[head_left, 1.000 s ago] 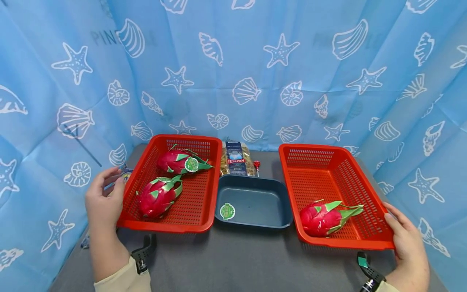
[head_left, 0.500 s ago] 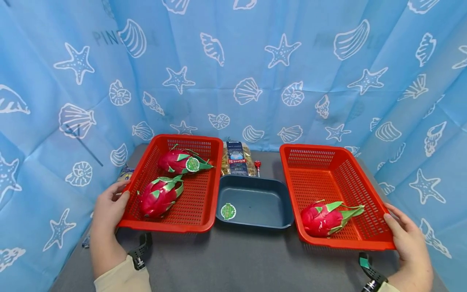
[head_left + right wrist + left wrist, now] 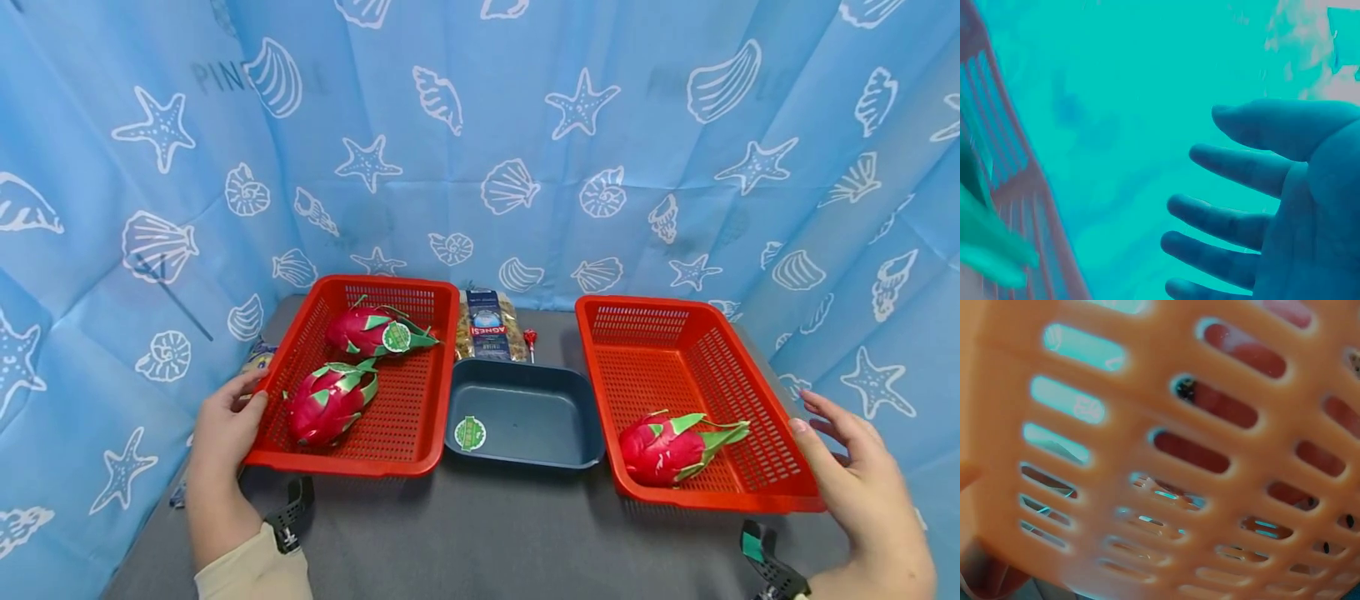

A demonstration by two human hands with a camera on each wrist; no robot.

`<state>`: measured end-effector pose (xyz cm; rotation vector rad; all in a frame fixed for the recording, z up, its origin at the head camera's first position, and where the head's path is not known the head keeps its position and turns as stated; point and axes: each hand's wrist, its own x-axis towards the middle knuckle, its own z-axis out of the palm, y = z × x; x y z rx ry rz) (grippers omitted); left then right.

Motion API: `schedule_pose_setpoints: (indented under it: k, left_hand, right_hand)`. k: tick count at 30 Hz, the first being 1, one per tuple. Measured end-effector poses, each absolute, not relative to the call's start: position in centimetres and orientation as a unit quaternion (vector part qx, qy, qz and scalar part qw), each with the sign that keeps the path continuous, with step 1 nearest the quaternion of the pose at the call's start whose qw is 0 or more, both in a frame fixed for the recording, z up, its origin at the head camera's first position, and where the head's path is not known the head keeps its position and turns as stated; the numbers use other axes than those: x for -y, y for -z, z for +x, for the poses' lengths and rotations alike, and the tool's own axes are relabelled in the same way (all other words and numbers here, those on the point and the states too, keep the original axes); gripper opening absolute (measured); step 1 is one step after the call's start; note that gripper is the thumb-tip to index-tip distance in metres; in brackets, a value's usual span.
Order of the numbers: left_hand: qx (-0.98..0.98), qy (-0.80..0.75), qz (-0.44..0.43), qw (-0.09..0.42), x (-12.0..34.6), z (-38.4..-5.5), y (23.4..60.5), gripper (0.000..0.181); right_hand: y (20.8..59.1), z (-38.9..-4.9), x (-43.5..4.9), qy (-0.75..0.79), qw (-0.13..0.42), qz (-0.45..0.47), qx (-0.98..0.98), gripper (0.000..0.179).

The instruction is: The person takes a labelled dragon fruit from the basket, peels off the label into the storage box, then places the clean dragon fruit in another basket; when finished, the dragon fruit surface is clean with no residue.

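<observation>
Flanking a blue tray (image 3: 525, 421), a left basket (image 3: 405, 421) and a right basket (image 3: 637, 375), both bearing dragon fruits (image 3: 326, 404), are sitting at nine and three o'clock. A person's left hand (image 3: 228, 425) is gripping the left rim near eight; the right hand (image 3: 866, 475) is hanging released, off the right basket's four-o'clock corner. Placement is seemingly finishing, next calling for the left's release.

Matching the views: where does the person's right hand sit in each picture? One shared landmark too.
Head: right hand, lower right, beside the right red basket.
Left wrist: not in it; the left red basket fills most of that picture.
Right wrist: right side, fingers pointing left.
Landmark: right red basket, in head and right wrist only; left edge of the latter.
</observation>
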<state>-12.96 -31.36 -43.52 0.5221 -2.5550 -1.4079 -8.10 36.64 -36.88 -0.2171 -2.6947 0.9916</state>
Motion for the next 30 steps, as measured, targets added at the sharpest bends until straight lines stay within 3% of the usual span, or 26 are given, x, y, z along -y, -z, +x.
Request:
schedule_pose_setpoints:
  k: [8, 13, 21, 30]
  left_hand:
    - [0.859, 0.476, 0.168, 0.084, 31.5, -12.8, 43.2, 0.047]
    - [0.863, 0.470, 0.170, 0.078, 31.3, -12.6, 43.2, 0.048]
    - [0.860, 0.471, 0.185, 0.070, 31.3, -12.5, 43.5, 0.048]
    - [0.864, 0.463, 0.186, 0.062, 31.3, -12.7, 43.2, 0.049]
  right_hand:
    - [33.4, -7.8, -30.4, -0.383, 0.243, 0.045, 0.890, 0.050]
    - [31.6, -7.4, -26.5, -0.402, 0.270, 0.145, 0.863, 0.056]
    - [29.4, -7.6, -21.1, -0.367, 0.262, 0.267, 0.851, 0.069]
    - [29.0, -9.6, -15.1, -0.391, 0.190, 0.361, 0.825, 0.054]
